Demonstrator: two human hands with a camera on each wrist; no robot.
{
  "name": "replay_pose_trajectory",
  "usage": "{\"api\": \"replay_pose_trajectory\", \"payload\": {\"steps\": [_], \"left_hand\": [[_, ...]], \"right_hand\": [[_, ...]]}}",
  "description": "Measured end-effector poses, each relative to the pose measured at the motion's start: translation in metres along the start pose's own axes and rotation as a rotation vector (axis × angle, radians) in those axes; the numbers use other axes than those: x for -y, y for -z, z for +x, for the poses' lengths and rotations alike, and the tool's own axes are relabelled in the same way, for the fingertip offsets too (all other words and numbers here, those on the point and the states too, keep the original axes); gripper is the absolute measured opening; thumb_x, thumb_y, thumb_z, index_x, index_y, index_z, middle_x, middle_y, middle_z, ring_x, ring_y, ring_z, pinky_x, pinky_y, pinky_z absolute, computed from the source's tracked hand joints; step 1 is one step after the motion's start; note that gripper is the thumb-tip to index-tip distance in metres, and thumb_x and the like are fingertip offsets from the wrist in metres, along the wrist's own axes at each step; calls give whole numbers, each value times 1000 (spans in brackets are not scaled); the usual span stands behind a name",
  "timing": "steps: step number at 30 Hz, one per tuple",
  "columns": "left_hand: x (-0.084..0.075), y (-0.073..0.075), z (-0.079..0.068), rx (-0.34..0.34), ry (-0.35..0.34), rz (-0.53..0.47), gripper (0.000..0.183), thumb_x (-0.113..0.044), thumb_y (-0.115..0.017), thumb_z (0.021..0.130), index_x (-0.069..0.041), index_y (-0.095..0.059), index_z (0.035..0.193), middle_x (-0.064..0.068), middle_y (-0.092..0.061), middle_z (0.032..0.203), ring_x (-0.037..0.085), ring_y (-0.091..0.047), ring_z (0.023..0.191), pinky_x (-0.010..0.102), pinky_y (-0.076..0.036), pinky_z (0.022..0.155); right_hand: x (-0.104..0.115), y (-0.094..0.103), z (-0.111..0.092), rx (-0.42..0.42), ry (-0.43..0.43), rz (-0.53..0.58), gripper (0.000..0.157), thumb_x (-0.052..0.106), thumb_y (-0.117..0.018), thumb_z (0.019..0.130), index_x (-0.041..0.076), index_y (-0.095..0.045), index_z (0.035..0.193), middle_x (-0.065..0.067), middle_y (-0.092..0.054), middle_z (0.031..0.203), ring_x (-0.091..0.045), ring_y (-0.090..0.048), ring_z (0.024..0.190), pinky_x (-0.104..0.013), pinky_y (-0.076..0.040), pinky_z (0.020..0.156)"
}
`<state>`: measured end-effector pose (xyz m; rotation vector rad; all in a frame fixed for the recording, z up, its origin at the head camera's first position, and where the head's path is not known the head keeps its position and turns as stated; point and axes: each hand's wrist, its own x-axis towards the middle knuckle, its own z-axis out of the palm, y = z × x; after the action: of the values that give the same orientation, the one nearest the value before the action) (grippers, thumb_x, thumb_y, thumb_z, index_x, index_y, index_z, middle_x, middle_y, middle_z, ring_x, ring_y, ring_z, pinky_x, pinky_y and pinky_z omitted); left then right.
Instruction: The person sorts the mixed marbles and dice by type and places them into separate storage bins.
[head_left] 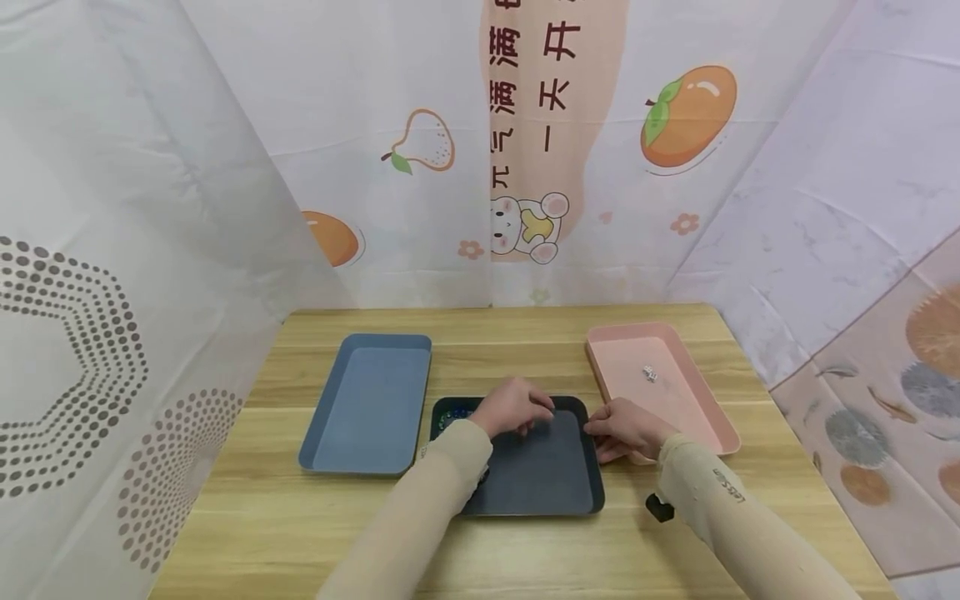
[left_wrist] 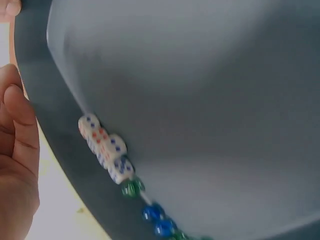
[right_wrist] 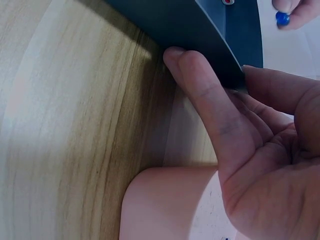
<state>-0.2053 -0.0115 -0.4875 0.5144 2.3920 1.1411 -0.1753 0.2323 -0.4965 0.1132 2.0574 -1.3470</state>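
Note:
My left hand (head_left: 517,406) is over the dark grey tray (head_left: 540,475). In the right wrist view, the fingertips of that left hand (right_wrist: 299,11) pinch a small blue glass ball (right_wrist: 282,19). My right hand (head_left: 626,427) holds the tray's right rim, its thumb (right_wrist: 270,90) at the top edge and other fingers against the outer wall. Several white dice (left_wrist: 102,140) line the inside edge of the dark tray in the left wrist view. Beside them are green balls (left_wrist: 132,187) and blue balls (left_wrist: 153,212), partly hidden by my left arm in the head view.
A blue-grey tray (head_left: 367,417) lies to the left on the wooden table (head_left: 495,558). To the right is a pink tray (head_left: 693,408) with small white dice (head_left: 649,374) in it, close to my right hand. A printed curtain (head_left: 435,242) hangs behind.

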Motion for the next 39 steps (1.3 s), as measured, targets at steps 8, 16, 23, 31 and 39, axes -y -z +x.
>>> {"api": "replay_pose_trajectory", "payload": {"steps": [8,16,23,31,39], "left_hand": [[18,34,-17,67,-56,-92,17,-18,-74,96,-10,-80,110,23,-72,78,17,-60,52,35,-56,55],[34,72,-40,39,-51,-80,22,-20,-72,98,-9,-79,116,21,-71,77,19,-61,53,47,-58,60],[50,105,-64,-67,9,-88,16,-23,-74,97,-20,-81,110,16,-69,73,43,-66,65,59,-57,65],[74,138,-89,-142,35,-100,19,-22,-73,97,-17,-79,114,27,-67,75,42,-63,62,40,-52,54],[100,163,-109,-223,63,-93,29,-25,-74,96,-9,-76,121,18,-69,71,52,-64,71,58,-56,66]], "right_hand": [[-3,0,-1,17,17,22,21,8,-61,102,-10,-68,110,-16,-68,89,-20,-69,69,-37,-63,68],[-1,2,-2,34,30,26,23,8,-60,102,-12,-67,112,-17,-68,91,-20,-70,70,-38,-64,69],[-1,3,-1,36,25,27,23,9,-61,102,-11,-67,112,-17,-68,90,-20,-70,70,-37,-64,68],[-3,3,2,37,19,32,22,10,-61,102,-11,-67,110,-16,-66,89,-20,-68,69,-37,-63,67],[-4,1,2,26,16,25,23,10,-61,102,-10,-67,111,-16,-66,89,-21,-68,70,-38,-64,68]]}}
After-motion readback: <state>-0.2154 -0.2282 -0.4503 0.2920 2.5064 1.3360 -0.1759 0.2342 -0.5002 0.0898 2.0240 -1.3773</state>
